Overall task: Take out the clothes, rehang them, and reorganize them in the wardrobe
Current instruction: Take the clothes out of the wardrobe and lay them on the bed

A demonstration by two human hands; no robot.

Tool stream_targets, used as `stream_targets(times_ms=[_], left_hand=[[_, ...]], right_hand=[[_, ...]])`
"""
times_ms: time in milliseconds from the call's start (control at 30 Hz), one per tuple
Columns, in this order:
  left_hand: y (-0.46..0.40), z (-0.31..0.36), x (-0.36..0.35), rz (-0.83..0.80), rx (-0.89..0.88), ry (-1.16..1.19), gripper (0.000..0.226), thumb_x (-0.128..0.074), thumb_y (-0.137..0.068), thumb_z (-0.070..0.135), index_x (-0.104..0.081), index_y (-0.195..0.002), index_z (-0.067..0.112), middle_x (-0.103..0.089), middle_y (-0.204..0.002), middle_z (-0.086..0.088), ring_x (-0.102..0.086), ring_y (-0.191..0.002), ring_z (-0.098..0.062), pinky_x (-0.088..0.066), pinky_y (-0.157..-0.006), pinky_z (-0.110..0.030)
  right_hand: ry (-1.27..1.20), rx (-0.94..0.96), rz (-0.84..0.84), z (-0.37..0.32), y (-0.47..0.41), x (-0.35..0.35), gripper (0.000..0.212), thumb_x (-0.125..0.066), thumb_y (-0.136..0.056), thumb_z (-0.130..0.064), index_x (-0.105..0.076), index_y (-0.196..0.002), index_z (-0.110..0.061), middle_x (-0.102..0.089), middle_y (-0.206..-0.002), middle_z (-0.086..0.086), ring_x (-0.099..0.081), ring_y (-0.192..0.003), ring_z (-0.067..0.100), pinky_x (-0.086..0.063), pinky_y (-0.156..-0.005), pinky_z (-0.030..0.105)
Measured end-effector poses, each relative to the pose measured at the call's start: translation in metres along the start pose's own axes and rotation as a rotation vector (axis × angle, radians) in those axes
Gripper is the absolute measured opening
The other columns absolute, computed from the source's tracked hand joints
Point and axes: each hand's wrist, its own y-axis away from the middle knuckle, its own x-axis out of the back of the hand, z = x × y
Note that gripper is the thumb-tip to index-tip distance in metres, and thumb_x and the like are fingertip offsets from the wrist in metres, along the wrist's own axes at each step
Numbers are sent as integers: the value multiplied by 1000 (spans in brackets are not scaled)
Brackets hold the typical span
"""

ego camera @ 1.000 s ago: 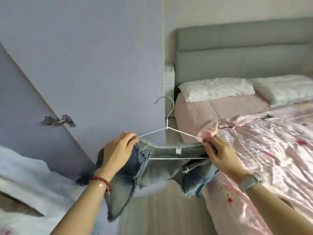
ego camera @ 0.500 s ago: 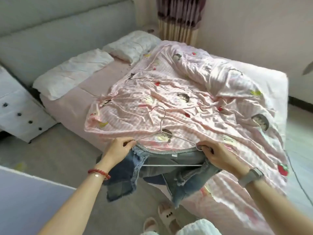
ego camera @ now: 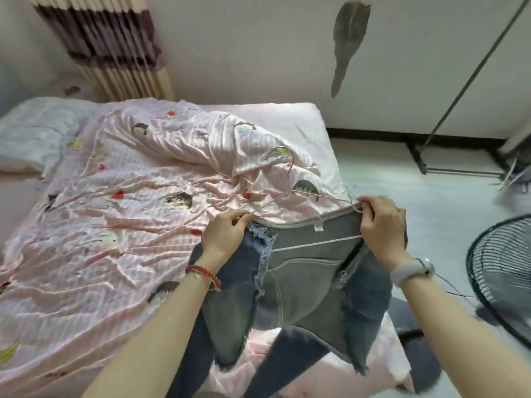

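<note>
- A pair of denim shorts (ego camera: 310, 285) is held up over the near right corner of the bed (ego camera: 287, 116), with the frayed leg hems hanging down toward the bed's near edge.
- A thin wire hanger (ego camera: 283, 179) is threaded through the waistband; its lower bar is seen across the inside of the shorts and its hook points away over the quilt (ego camera: 115, 214).
- The left hand (ego camera: 225, 234) is clamped on the left end of the waistband, where the hanger's shoulder meets the cloth.
- The right hand (ego camera: 383, 225) is clamped on the right end of the waistband and the hanger's other shoulder, fingers curled over the top.
- The waistband is stretched between the two hands, which are kept well apart.
- The wardrobe is not seen in this view, so the shorts are judged to be out of it and away from it.
- The taking-out step is judged done for this garment; the rehanging step appears to be in hand or nearly finished, since the hanger sits inside the waist.
- Carrying the shorts to the wardrobe, hooking them on the rail and ordering them are judged to be left.
- How many other clothes remain cannot be told.
- A standing fan (ego camera: 502, 271) is seen on the floor beyond the bed's right edge.
</note>
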Motion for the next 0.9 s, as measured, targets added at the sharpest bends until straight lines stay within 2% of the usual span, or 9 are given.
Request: stream_targets(times_ms=[200, 300, 367, 433, 500, 567, 700, 800, 900], left_hand=[[-140, 11, -52, 215, -8, -22, 20, -58, -89, 27, -71, -101, 18, -70, -101, -6, -61, -96, -29, -46, -87, -41], [-216, -14, -94, 243, 49, -162, 23, -53, -92, 29, -69, -105, 19, -67, -109, -5, -55, -108, -28, -25, -105, -54], [-249, -47, -130, 115, 183, -312, 34, -41, -96, 34, -55, -125, 24, -54, -131, -4, -37, -129, -27, -5, -111, -59], [-259, -86, -170, -110, 288, -425, 50, -32, -97, 40, -24, -145, 25, -24, -152, -4, -11, -141, -28, 4, -108, -61], [-243, -122, -204, -316, 336, -540, 59, -28, -96, 47, -4, -147, 30, -1, -157, -3, 8, -142, -30, 7, -106, -63], [-221, -150, -227, -408, 325, -632, 63, -28, -95, 51, 3, -147, 32, 8, -156, -3, 15, -141, -30, 8, -105, -64], [-197, -177, -240, -306, 270, -648, 67, -33, -93, 51, -1, -147, 30, -1, -157, -2, 6, -143, -25, 2, -110, -58], [-175, -185, -227, -212, 259, -698, 68, -45, -89, 48, -18, -146, 22, -15, -154, -5, -8, -142, -22, -4, -111, -52], [-132, -194, -199, -243, 320, -709, 72, -61, -82, 38, -28, -144, 21, -28, -148, -9, -24, -135, -27, -24, -104, -45]], right_hand=[[-35, -64, -58, 35, -112, -86, 23, -49, -90, -9, -63, -108, -10, -63, -110, 10, -52, -109, 29, -28, -88, 38], [-39, -127, -167, 60, -153, -157, 34, -47, -90, -9, -53, -124, -10, -59, -117, 14, -48, -114, 32, -30, -95, 44], [-33, -114, -379, 79, -159, -213, 45, -45, -92, -12, -39, -136, -7, -48, -133, 17, -39, -126, 31, -29, -105, 45], [45, -129, -661, 100, -143, -265, 54, -39, -95, -21, -20, -144, -8, -22, -151, 13, -19, -139, 27, -20, -112, 46], [126, -177, -895, 117, -112, -300, 59, -34, -97, -31, -7, -147, -14, -4, -155, 8, -5, -142, 27, -14, -113, 50], [194, -165, -1007, 127, -79, -322, 64, -33, -96, -39, -2, -147, -16, 4, -155, 6, 2, -142, 25, -9, -114, 51], [277, -107, -848, 131, -48, -335, 67, -48, -91, -33, -17, -144, -9, -13, -153, 13, -15, -140, 28, -20, -112, 47], [261, -155, -642, 124, -28, -326, 67, -67, -77, -33, -41, -134, -11, -40, -135, 18, -40, -123, 35, -36, -94, 48], [398, -201, -702, 119, -2, -310, 64, -69, -74, -36, -47, -127, -9, -49, -123, 14, -45, -110, 34, -34, -83, 44]])
